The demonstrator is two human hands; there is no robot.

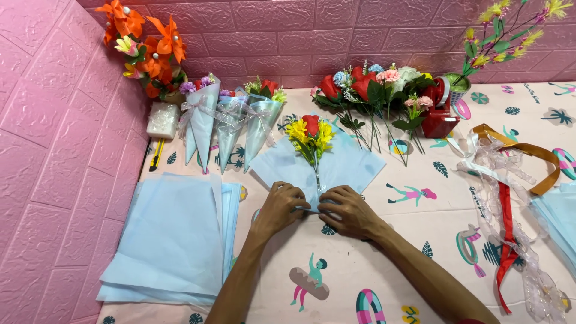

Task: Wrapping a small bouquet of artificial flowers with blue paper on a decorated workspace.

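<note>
Two hands meet at the near corner of a pale blue wrapping sheet spread on the bench. The left hand and the right hand both pinch that folded corner, fingers curled down on it. A small bunch of yellow and red flowers lies on the sheet just beyond them, its stems running down between the hands. A stack of blue sheets lies to the left.

The flower stems vanish under the hands at six o'clock of the wrap. At three o'clock, the blue paper pile is cut off by the frame edge.
</note>
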